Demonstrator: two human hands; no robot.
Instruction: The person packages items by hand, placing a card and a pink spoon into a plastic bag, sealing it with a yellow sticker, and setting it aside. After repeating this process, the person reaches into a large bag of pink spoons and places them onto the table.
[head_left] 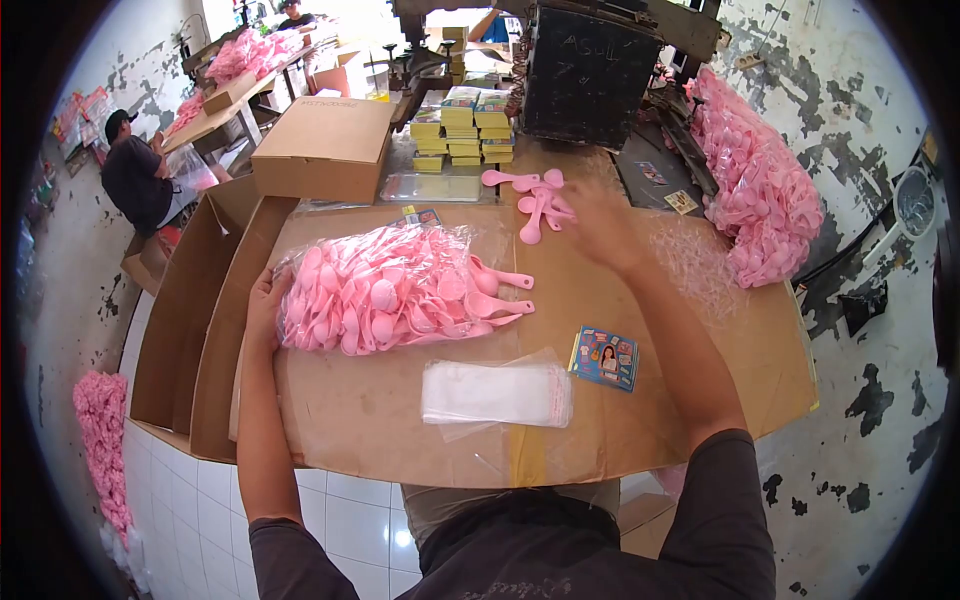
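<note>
A clear plastic bag of pink measuring spoons (pixel 375 290) lies on the cardboard-covered table, a few handles poking out at its right end. My left hand (pixel 266 303) grips the bag's left end. Farther back, a small pile of loose pink spoons (pixel 540 207) rests on the cardboard. Just right of that pile is my right hand (pixel 597 222), smeared by motion, so its fingers cannot be made out. Closer to me lie a stack of clear plastic sleeves (pixel 492 393) and some blue printed cards (pixel 605 358).
Stacks of yellow-edged cards (pixel 462 125) and a closed cardboard box (pixel 325 140) stand at the back. A black metal box (pixel 580 75) rises behind the spoons. Another pink spoon heap (pixel 755 185) is at right. Open cartons (pixel 190 320) flank the table's left. A person (pixel 140 175) sits far left.
</note>
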